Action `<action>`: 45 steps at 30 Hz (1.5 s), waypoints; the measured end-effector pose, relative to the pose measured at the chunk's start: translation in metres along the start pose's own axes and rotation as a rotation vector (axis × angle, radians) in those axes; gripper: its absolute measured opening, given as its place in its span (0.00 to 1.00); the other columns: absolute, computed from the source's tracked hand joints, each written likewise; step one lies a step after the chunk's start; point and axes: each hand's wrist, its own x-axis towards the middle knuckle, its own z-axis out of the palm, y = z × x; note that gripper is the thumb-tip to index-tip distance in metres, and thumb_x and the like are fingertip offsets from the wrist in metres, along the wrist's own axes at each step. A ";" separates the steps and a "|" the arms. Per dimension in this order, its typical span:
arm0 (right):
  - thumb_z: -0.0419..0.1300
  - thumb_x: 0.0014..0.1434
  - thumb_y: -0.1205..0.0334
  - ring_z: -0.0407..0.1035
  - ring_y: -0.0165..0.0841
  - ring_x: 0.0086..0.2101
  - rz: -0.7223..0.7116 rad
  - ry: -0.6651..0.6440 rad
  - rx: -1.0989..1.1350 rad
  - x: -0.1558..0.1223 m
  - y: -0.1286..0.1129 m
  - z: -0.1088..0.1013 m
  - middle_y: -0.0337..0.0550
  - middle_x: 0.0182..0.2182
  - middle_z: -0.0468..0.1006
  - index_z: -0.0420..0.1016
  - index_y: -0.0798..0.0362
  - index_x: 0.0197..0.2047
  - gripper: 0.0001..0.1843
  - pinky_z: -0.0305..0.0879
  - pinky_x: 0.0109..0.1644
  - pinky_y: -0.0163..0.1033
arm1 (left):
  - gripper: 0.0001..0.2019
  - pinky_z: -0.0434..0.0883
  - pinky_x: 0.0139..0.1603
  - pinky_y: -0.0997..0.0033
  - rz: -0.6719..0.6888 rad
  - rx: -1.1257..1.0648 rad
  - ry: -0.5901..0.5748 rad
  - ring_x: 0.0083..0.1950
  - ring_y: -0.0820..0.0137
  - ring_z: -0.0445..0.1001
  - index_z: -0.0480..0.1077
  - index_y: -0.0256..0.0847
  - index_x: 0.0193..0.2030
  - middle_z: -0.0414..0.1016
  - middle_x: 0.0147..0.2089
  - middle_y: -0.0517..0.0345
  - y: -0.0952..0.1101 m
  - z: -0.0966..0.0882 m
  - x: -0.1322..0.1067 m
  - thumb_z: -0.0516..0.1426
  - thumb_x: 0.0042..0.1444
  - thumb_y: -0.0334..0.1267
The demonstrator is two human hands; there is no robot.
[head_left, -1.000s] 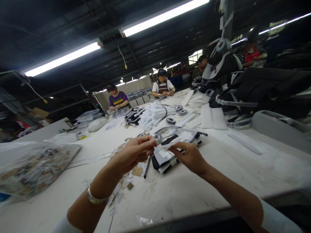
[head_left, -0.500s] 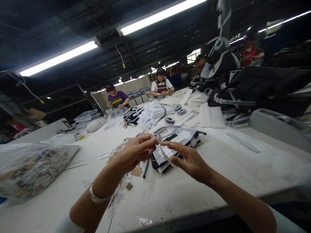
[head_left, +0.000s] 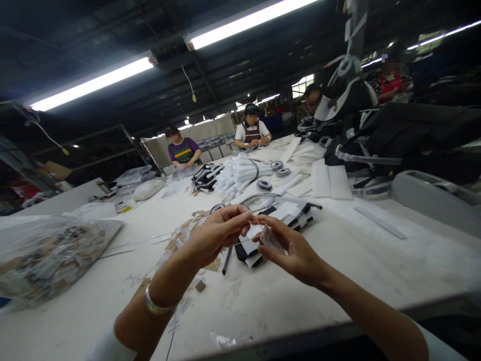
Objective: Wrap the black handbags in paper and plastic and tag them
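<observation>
My left hand (head_left: 221,230) has thumb and forefinger pinched on a thin string (head_left: 257,220), just above the middle of the table. Close on its right, my right hand (head_left: 296,248) holds a small whitish tag-like piece (head_left: 271,239) between thumb and fingers. The string runs between the two hands; its exact join to the piece is hard to make out. Below and behind them lies a stack of flat black and white pieces (head_left: 250,248). Brown cardboard tags (head_left: 215,264) with white strings are scattered beside my left forearm.
A clear plastic bag (head_left: 75,250) full of small tags sits at the left. White rolled tubes (head_left: 240,173), grey coils (head_left: 264,185) and white sheets (head_left: 320,181) lie farther back. Black bags (head_left: 424,133) are piled at right. Several co-workers are beyond, including one in a brown apron (head_left: 251,134).
My right hand's fingers have closed around the whitish piece, which hung as a narrow strip before. My left hand has shifted slightly right, and the string now shows between the hands.
</observation>
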 end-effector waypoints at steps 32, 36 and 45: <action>0.63 0.61 0.60 0.69 0.42 0.58 0.055 0.038 0.021 -0.018 0.052 -0.005 0.44 0.55 0.78 0.78 0.46 0.55 0.19 0.60 0.66 0.53 | 0.11 0.45 0.20 0.79 0.257 -0.072 0.195 0.21 0.83 0.47 0.75 0.41 0.45 0.75 0.34 0.59 -0.019 -0.001 -0.007 0.62 0.60 0.45; 0.63 0.60 0.56 0.52 0.43 0.67 0.016 0.114 0.105 -0.016 0.030 -0.019 0.43 0.67 0.63 0.64 0.43 0.67 0.32 0.46 0.71 0.54 | 0.12 0.49 0.22 0.80 0.227 -0.047 0.173 0.23 0.83 0.50 0.75 0.39 0.47 0.76 0.37 0.56 -0.015 0.004 -0.003 0.62 0.60 0.44; 0.63 0.61 0.49 0.75 0.31 0.30 0.244 -0.019 0.319 0.022 -0.001 0.015 0.37 0.28 0.77 0.74 0.50 0.52 0.20 0.74 0.38 0.37 | 0.17 0.71 0.35 0.75 0.271 0.026 0.165 0.33 0.74 0.74 0.74 0.40 0.50 0.78 0.39 0.55 -0.013 -0.004 0.012 0.64 0.57 0.44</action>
